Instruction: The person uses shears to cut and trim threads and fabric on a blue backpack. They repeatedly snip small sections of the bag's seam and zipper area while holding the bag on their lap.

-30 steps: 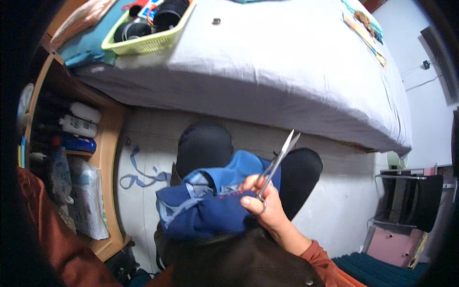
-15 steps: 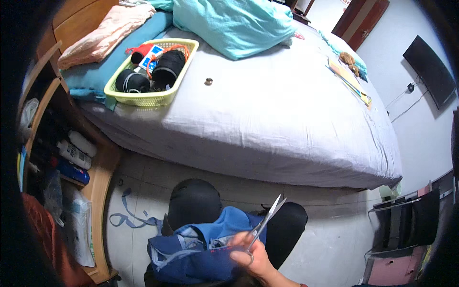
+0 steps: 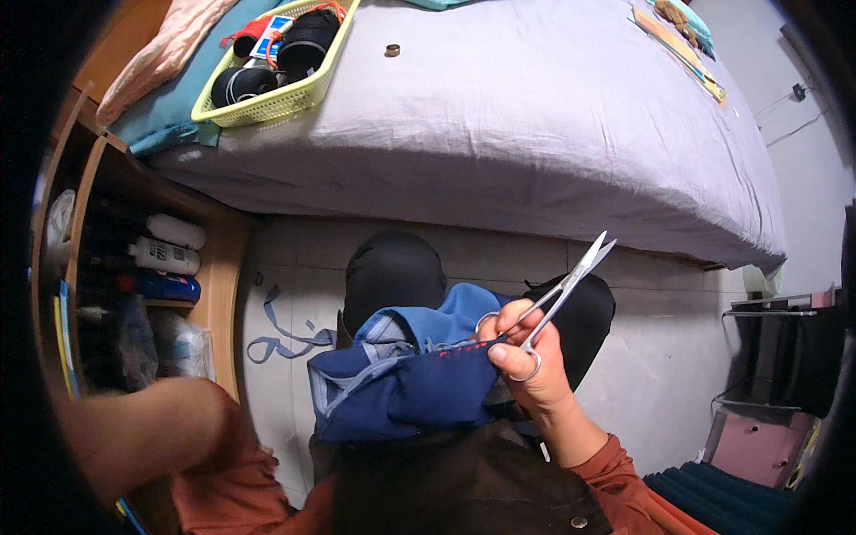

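Observation:
My right hand (image 3: 533, 355) is closed around silver scissors (image 3: 571, 290), whose slightly parted blades point up and to the right. Its thumb and fingers also pinch the edge of a dark blue cloth piece (image 3: 437, 392) with a lighter blue lining, lying across my lap. A row of red stitches (image 3: 459, 350) runs along the cloth edge beside my fingertips. At the lower left my bare left forearm (image 3: 143, 432) is bent and blurred; the hand itself lies beyond the picture's dark rim.
On the grey-sheeted bed (image 3: 535, 134) stand a yellow-green basket (image 3: 276, 107) of thread spools and a small brown ring (image 3: 392, 51). A blue-grey strap (image 3: 285, 334) lies on the floor. An open cabinet (image 3: 223, 294) with bottles is at left, a pink drawer box (image 3: 753, 446) at right.
The view has tilted down. My right hand, with the scissors, now pinches the stitched cloth edge and has lifted it. My left forearm has swung out to the lower left.

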Tool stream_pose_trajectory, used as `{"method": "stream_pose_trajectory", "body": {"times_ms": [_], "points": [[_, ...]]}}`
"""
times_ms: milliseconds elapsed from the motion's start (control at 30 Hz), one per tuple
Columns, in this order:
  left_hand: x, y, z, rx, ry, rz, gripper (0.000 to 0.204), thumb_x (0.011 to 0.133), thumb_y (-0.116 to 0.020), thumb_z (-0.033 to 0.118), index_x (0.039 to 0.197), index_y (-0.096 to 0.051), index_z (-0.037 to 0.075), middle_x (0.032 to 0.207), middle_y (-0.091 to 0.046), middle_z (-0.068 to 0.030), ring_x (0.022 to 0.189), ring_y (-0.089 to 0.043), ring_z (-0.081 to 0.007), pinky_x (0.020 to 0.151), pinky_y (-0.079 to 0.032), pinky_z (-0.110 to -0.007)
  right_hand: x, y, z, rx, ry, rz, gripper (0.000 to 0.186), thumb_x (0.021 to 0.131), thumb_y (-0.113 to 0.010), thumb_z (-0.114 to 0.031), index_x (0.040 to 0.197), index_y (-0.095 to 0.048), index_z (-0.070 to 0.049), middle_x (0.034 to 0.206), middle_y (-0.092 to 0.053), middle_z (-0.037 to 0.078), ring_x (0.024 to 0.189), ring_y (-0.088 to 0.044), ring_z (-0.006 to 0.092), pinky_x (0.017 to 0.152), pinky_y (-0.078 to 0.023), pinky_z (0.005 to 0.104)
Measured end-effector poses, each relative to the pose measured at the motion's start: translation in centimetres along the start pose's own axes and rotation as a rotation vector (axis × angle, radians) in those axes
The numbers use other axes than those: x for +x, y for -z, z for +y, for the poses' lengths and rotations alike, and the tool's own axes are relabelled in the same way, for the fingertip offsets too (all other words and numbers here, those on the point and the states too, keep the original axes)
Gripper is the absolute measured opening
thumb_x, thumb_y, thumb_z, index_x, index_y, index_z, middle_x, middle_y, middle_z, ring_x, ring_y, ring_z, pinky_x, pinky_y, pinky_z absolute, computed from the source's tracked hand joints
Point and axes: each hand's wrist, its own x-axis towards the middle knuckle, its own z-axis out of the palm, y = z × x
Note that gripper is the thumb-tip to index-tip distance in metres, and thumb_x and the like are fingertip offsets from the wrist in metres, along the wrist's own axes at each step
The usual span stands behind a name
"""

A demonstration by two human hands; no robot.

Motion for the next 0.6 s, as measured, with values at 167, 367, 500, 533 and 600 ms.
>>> {"method": "stream_pose_trajectory", "body": {"times_ms": [167, 367, 500, 533, 600], "points": [[-8.9, -10.5, -2.1, -0.307, 0.515, -0.515, 0.037, 0.071, -0.065, 0.009, 0.105, -0.052, 0.001, 0.094, -0.056, -0.0095, 0.082, -0.054, -0.0157, 0.074, -0.044, -0.028, 1.5, -1.5, -1.8, -0.101, 0.152, -0.086, 0.03, 0.071, -0.068, -0.004, 0.092, -0.047, -0.006, 0.084, -0.056, 0.01, 0.079, -0.053, 0.0158, 0.07, -0.043, 0.0274], [-12.0, -11.6, -3.1, -0.512, 0.924, -0.659, 0.021, 0.079, -0.065, 0.018, 0.089, -0.06, 0.0, 0.081, -0.059, -0.0063, 0.075, -0.056, -0.0125, 0.068, -0.044, -0.026, 1.0, -1.0, -2.1, -0.3, 0.101, -0.025, 0.028, 0.071, -0.068, -0.002, 0.092, -0.049, -0.003, 0.085, -0.057, 0.009, 0.081, -0.056, 0.0156, 0.073, -0.045, 0.0274], [-12.0, -11.3, -3.8, -0.516, 0.985, -0.788, 0.022, 0.081, -0.062, 0.018, 0.092, -0.06, -0.001, 0.085, -0.06, -0.0049, 0.079, -0.055, -0.0095, 0.071, -0.044, -0.024, 0.5, 0.4, -2.5, -0.281, 0.053, -0.011, 0.028, 0.072, -0.069, -0.005, 0.092, -0.049, -0.003, 0.084, -0.057, 0.009, 0.08, -0.056, 0.015, 0.071, -0.045, 0.0271], [-12.2, -11.5, -3.9, -0.545, 0.941, -0.791, 0.021, 0.081, -0.062, 0.016, 0.093, -0.059, 0.0, 0.087, -0.06, -0.0054, 0.08, -0.054, -0.0093, 0.072, -0.043, -0.024, 0.4, 0.3, -2.4, -0.26, 0.051, -0.006, 0.029, 0.072, -0.069, -0.006, 0.092, -0.049, -0.004, 0.084, -0.057, 0.009, 0.079, -0.055, 0.0149, 0.071, -0.045, 0.0271], [-12.3, -11.8, -4.0, -0.625, 0.928, -0.77, 0.019, 0.081, -0.061, 0.014, 0.094, -0.059, 0.0, 0.091, -0.059, -0.0064, 0.084, -0.054, -0.011, 0.075, -0.042, -0.024, 0.5, 0.5, -2.2, -0.194, 0.024, 0.0, 0.029, 0.072, -0.07, -0.007, 0.092, -0.049, -0.004, 0.084, -0.057, 0.009, 0.078, -0.055, 0.0149, 0.071, -0.045, 0.0271]]}}
